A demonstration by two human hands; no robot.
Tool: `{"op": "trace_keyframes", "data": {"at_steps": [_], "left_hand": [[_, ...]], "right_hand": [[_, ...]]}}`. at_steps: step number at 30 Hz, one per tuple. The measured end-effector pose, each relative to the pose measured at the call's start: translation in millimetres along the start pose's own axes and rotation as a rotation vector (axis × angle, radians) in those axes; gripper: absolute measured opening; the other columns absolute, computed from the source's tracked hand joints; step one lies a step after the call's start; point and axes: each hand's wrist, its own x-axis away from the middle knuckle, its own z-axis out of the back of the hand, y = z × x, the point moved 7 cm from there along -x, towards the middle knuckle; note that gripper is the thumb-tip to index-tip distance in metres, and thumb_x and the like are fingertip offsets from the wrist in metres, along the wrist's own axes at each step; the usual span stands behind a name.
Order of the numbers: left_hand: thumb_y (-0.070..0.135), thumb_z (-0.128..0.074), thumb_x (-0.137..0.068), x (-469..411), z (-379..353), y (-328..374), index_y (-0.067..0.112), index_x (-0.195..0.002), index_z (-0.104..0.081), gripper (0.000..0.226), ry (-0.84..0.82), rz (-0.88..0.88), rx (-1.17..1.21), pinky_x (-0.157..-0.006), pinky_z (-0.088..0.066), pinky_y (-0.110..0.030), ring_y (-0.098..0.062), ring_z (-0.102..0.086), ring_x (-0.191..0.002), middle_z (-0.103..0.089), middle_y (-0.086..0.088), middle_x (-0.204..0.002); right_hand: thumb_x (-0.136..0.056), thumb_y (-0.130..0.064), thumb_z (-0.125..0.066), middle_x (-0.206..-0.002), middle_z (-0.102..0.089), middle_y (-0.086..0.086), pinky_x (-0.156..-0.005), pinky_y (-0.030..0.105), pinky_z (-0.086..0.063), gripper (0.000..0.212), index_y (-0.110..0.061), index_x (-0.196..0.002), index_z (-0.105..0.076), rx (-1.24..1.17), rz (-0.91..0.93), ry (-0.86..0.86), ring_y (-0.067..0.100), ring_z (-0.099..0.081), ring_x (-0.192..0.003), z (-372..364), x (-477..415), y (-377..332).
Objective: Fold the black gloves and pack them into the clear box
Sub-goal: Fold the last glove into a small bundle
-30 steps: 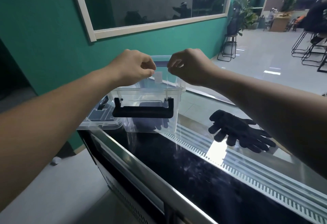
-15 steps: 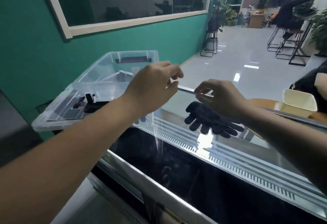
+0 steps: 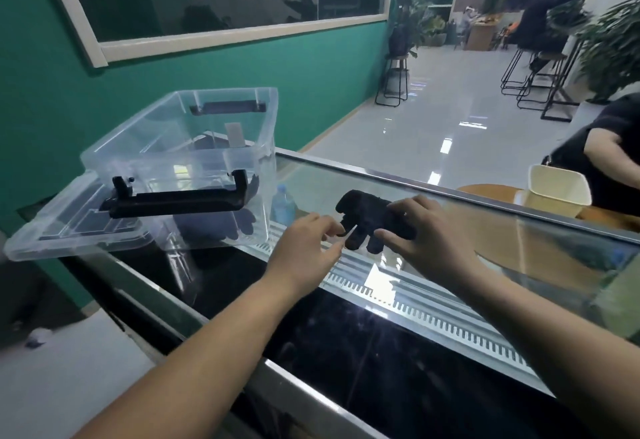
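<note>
The black gloves (image 3: 372, 218) lie in a bunch on the glass counter (image 3: 519, 251), right of centre. My right hand (image 3: 427, 230) rests on top of them, fingers laid over the fabric and thumb along the near side. My left hand (image 3: 308, 246) reaches in from the left, fingers extended, its index tip just short of the glove fingertips. The clear box (image 3: 187, 161) stands open at the counter's left end, with black handles front and back. A dark shape shows through its near wall; what it is cannot be told.
The box's clear lid (image 3: 38, 242) sticks out past the counter's left end. A small bottle (image 3: 284, 204) shows beside the box. Beyond the glass are a cream tub (image 3: 557, 189) on a round wooden table (image 3: 491, 194) and a seated person (image 3: 609, 147).
Both hands have let go of the clear box, which now stands at the left. They moved right to the gloves; the right hand now lies on them.
</note>
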Motion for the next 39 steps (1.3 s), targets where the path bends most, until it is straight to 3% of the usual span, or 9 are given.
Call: {"op": "trace_keyframes", "data": {"at_steps": [3,7,12,18,22,27,33,36,39], "left_hand": [[0.027,-0.071,-0.101,0.5,3.9,-14.6,0.027,-0.113,-0.076,0.014,0.052,0.109,0.095,-0.086,-0.053,-0.020,-0.005,-0.069,-0.100,-0.074,0.013,-0.107],[0.027,-0.072,-0.100,2.4,8.6,-25.1,0.029,-0.106,-0.078,0.009,0.098,0.189,0.195,-0.085,-0.053,-0.018,-0.002,-0.070,-0.097,-0.076,0.017,-0.100],[0.027,-0.072,-0.101,0.0,7.9,-29.9,0.028,-0.110,-0.076,0.010,0.121,0.217,0.217,-0.082,-0.050,-0.013,-0.001,-0.071,-0.097,-0.076,0.017,-0.101],[0.037,-0.072,-0.102,0.1,8.3,-34.0,0.030,-0.126,-0.069,0.025,0.136,0.277,0.318,-0.084,-0.049,-0.017,-0.002,-0.071,-0.103,-0.074,0.017,-0.107],[0.039,-0.069,-0.105,0.3,10.0,-34.3,0.033,-0.135,-0.064,0.031,0.135,0.294,0.330,-0.088,-0.050,-0.020,0.003,-0.067,-0.105,-0.070,0.023,-0.110],[0.031,-0.070,-0.105,1.3,9.9,-30.5,0.038,-0.150,-0.054,0.048,0.092,0.267,0.327,-0.103,-0.051,-0.031,0.002,-0.066,-0.112,-0.070,0.018,-0.128],[0.034,-0.083,-0.096,-0.8,9.2,-27.5,0.038,-0.158,-0.048,0.071,0.070,0.202,0.307,-0.102,-0.046,-0.024,-0.003,-0.059,-0.123,-0.057,0.019,-0.142],[0.024,-0.085,-0.094,-1.8,10.8,-31.2,0.037,-0.147,-0.060,0.060,0.103,0.194,0.372,-0.108,-0.046,-0.022,-0.004,-0.060,-0.125,-0.056,0.016,-0.142],[0.015,-0.086,-0.091,0.0,10.3,-33.0,0.032,-0.106,-0.077,0.025,0.124,0.199,0.512,-0.106,-0.057,-0.033,-0.006,-0.071,-0.115,-0.069,0.013,-0.126]], "right_hand": [[-0.090,-0.047,-0.080,-0.115,-0.065,-0.002,-0.086,0.038,-0.059,0.044,-0.022,-0.125,-0.071,-0.021,-0.010,-0.035,0.019,-0.060,-0.105,-7.7,-1.0,4.1],[-0.094,-0.036,-0.079,-0.106,-0.065,-0.003,-0.084,0.043,-0.059,0.021,-0.019,-0.107,-0.076,-0.024,-0.007,-0.032,0.021,-0.060,-0.099,-13.0,-3.0,6.3],[-0.098,-0.018,-0.076,-0.103,-0.069,-0.001,-0.077,0.040,-0.055,0.002,-0.018,-0.099,-0.078,-0.026,0.053,0.003,0.022,-0.060,-0.093,-11.7,-3.4,3.7],[-0.096,-0.013,-0.078,-0.098,-0.072,0.003,-0.073,0.048,-0.062,0.005,-0.015,-0.101,-0.078,-0.104,0.221,0.070,0.025,-0.066,-0.086,-5.3,0.8,-14.1],[-0.098,-0.018,-0.076,-0.102,-0.073,0.001,-0.073,0.045,-0.062,0.005,-0.016,-0.103,-0.078,-0.158,0.299,0.107,0.024,-0.069,-0.087,0.4,4.8,-29.2],[-0.101,-0.019,-0.074,-0.101,-0.075,-0.001,-0.074,0.044,-0.063,0.004,-0.018,-0.104,-0.075,-0.244,0.285,0.119,0.021,-0.071,-0.087,8.5,8.8,-37.7],[-0.106,-0.018,-0.065,-0.096,-0.077,-0.007,-0.079,0.043,-0.058,0.006,-0.023,-0.109,-0.065,-0.408,0.204,0.073,0.017,-0.073,-0.089,9.1,13.1,-40.0],[-0.109,-0.019,-0.060,-0.098,-0.076,-0.005,-0.080,0.053,-0.060,0.008,-0.027,-0.110,-0.058,-0.462,0.201,0.012,0.025,-0.074,-0.093,3.0,15.8,-44.0],[-0.111,-0.020,-0.057,-0.099,-0.076,-0.002,-0.079,0.053,-0.060,0.010,-0.029,-0.110,-0.055,-0.495,0.211,-0.039,0.024,-0.074,-0.093,-1.6,18.8,-47.6]]}}
